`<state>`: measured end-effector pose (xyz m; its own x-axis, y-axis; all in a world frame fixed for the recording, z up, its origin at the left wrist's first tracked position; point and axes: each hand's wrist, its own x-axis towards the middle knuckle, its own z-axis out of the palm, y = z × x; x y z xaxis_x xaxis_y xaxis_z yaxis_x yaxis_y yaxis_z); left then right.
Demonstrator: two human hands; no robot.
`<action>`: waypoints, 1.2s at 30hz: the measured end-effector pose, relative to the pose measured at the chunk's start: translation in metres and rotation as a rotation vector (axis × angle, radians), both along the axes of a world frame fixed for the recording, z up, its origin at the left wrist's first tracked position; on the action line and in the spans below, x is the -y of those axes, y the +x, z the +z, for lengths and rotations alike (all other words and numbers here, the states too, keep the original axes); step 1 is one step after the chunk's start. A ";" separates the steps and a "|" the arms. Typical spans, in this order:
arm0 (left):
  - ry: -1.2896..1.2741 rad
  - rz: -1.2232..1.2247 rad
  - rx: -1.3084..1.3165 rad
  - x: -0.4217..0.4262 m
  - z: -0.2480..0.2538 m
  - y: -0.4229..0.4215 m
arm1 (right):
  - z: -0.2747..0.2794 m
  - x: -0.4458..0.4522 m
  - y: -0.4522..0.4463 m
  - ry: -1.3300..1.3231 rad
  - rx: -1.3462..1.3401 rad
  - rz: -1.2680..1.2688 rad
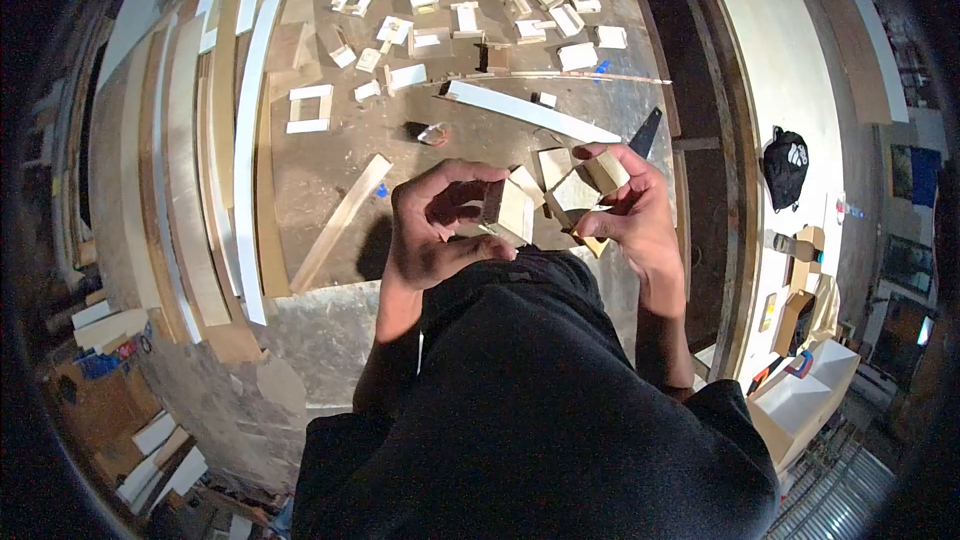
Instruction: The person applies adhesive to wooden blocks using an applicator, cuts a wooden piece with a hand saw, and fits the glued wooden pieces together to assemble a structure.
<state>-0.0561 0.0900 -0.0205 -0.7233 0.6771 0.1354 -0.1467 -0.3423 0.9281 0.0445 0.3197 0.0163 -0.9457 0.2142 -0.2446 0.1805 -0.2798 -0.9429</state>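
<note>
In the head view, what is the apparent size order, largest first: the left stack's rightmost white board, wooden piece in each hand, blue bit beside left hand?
1. Rightmost white board
2. Left-hand piece and right-hand piece: unsure, both partly covered
3. Blue bit

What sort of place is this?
Probably a woodworking shop: long boards lie side by side on the left, small wooden frames are scattered over the work surface, and the left hand and right hand are holding small wooden pieces.
</note>
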 end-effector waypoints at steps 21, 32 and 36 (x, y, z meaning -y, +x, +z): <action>-0.169 0.180 -0.366 -0.025 0.032 0.006 | 0.040 0.028 0.002 0.277 -0.028 -0.187; -0.086 0.179 -0.272 -0.029 0.028 0.005 | 0.039 0.017 0.009 0.045 0.023 -0.082; -0.085 0.172 -0.224 -0.029 0.026 0.006 | 0.040 0.019 0.011 0.039 0.023 -0.097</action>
